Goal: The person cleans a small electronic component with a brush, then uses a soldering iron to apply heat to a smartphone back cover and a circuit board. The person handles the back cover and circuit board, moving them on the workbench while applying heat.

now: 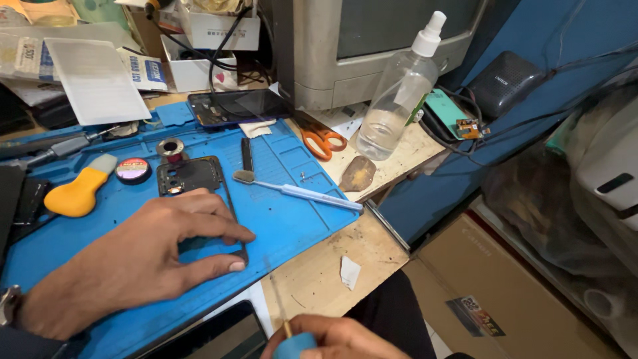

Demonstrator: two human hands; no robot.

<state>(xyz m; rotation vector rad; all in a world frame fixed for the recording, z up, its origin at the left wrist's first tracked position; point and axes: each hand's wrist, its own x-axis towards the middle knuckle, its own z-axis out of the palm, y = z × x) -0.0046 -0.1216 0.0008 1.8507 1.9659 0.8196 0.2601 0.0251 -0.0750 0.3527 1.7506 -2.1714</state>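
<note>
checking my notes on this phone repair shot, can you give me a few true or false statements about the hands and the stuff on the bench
1. The left hand rests on the dark phone frame lying on the blue mat. True.
2. The right hand holds orange scissors. False: it holds a blue-handled tool; the orange scissors lie untouched near the spray bottle.
3. The small brush lies on the blue mat. True.
4. The spray bottle lies on its side. False: it stands, leaning a little.
5. The yellow-handled tool is in the left hand. False: it lies apart on the mat, left of the frame.
</note>
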